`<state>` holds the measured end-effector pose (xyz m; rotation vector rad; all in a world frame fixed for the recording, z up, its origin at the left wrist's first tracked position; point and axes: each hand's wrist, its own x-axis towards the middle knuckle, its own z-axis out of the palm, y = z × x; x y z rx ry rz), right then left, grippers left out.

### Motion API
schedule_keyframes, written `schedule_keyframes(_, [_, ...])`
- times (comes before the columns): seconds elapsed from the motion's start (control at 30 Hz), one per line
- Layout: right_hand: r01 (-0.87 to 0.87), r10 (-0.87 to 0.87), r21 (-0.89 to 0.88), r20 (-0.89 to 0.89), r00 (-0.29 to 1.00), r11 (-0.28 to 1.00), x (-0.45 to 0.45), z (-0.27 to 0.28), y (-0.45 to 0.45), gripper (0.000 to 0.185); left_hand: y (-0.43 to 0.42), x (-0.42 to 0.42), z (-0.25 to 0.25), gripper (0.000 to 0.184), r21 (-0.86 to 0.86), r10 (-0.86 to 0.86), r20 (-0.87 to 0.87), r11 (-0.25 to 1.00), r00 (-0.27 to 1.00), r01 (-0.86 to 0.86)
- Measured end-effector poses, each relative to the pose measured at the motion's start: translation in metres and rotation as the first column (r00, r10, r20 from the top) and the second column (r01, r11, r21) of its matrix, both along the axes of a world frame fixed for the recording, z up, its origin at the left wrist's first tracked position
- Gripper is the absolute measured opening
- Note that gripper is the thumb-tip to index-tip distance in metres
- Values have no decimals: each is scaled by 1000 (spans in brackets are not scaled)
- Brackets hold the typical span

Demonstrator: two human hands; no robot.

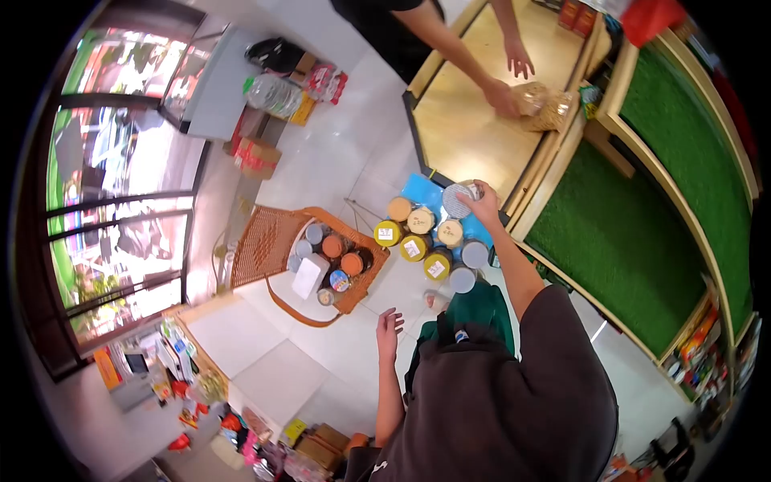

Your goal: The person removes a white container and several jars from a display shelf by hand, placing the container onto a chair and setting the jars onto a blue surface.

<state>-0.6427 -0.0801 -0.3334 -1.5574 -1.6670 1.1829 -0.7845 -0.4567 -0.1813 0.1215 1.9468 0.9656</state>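
My right hand (485, 206) is closed round the side of a jar with a grey patterned lid (457, 201), at the edge of a cluster of jars on a blue surface (421, 189). Close by are a yellow-lidded jar with a white label (388, 234), a cream-lidded jar with handwriting (421, 220) and a pale grey-lidded jar (475, 255). Several more jars stand among them. My left hand (389, 332) hangs apart from the jars, fingers loosely spread, with nothing in it. The jars' contents are mostly hidden under the lids.
A wicker chair (263, 241) holds several jars and a white container (310, 276). Across the wooden table (474, 96), another person's hand (503, 99) touches clear bags of tan food (548, 110). Green-lined shelves (618, 233) stand to the right; boxes (257, 157) sit on the floor.
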Motion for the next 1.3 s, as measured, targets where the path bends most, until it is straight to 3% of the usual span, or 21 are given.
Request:
schedule_keyframes(0.1, [252, -249, 46, -62, 967, 967, 22, 28, -4, 67, 12, -12, -3, 32, 58, -24, 11, 998, 1000, 23])
schedule_keyframes(0.13, [370, -350, 152, -141, 926, 917, 28, 31, -7, 63, 19, -15, -1, 32, 77, -12, 2, 997, 1000, 12])
schedule_keyframes(0.17, [389, -369, 170, -140, 919, 905, 39, 35, -13, 63, 24, -18, 1, 31, 93, 2, -4, 996, 1000, -1])
schedule_keyframes(0.2, [454, -462, -108, -340, 819, 884, 49, 61, -20, 62, 29, -21, -3, 31, 143, -6, -4, 990, 1000, 7])
schedule_keyframes(0.23, [427, -569, -379, -489, 661, 821, 61, 75, -30, 61, 36, -20, 0, 31, 161, -29, 6, 987, 1000, 27])
schedule_keyframes(0.27, [403, -591, -457, -415, 692, 793, 76, 90, -40, 60, 45, -19, 2, 32, 209, -66, -24, 976, 998, 69])
schedule_keyframes(0.37, [390, -641, -512, -545, 541, 765, 110, 107, -89, 58, 78, -3, 31, 33, 329, -168, -58, 927, 984, 178])
schedule_keyframes(0.47, [397, -667, -537, -577, 471, 744, 130, 140, -162, 48, 97, 16, 41, 37, 467, -429, -27, 793, 903, 390])
schedule_keyframes(0.5, [381, -631, -506, -670, 391, 774, 130, 147, -186, 44, 102, 24, 45, 37, 492, -443, -21, 776, 897, 394])
schedule_keyframes(0.53, [374, -665, -550, -615, 424, 747, 133, 161, -214, 42, 105, 34, 52, 41, 530, -540, -17, 709, 841, 466])
schedule_keyframes(0.57, [336, -688, -600, -616, 384, 726, 136, 165, -239, 54, 102, 46, 55, 44, 564, -629, -15, 636, 777, 526])
schedule_keyframes(0.6, [291, -683, -619, -637, 357, 729, 138, 171, -261, 54, 98, 57, 52, 53, 567, -663, 46, 633, 747, 527])
schedule_keyframes(0.73, [289, -645, -582, -625, 440, 760, 126, 190, -321, 50, 77, 94, 36, 65, 564, -783, 151, 570, 604, 598])
schedule_keyframes(0.8, [271, -629, -574, -637, 445, 773, 118, 202, -338, 51, 46, 112, 28, 65, 622, -639, 280, 689, 716, 372])
schedule_keyframes(0.87, [287, -653, -606, -557, 513, 742, 112, 213, -354, 52, 33, 116, 20, 65, 682, -600, 288, 676, 747, 280])
schedule_keyframes(0.93, [266, -640, -607, -558, 529, 749, 113, 209, -364, 54, 24, 111, 34, 60, 564, -523, 425, 792, 739, 236])
schedule_keyframes(1.07, [246, -660, -647, -534, 529, 722, 110, 211, -376, 57, 8, 101, 33, 57, 474, -492, 522, 847, 696, 243])
schedule_keyframes(1.17, [215, -638, -661, -506, 580, 719, 115, 205, -379, 60, -5, 101, 8, 57, 402, -434, 558, 887, 707, 227])
schedule_keyframes(1.23, [199, -604, -707, -383, 699, 679, 122, 210, -380, 65, -13, 104, -10, 57, 403, -415, 592, 895, 691, 192])
schedule_keyframes(1.3, [215, -607, -703, -370, 704, 678, 133, 210, -385, 68, -15, 111, -10, 58, 376, -401, 636, 907, 659, 189])
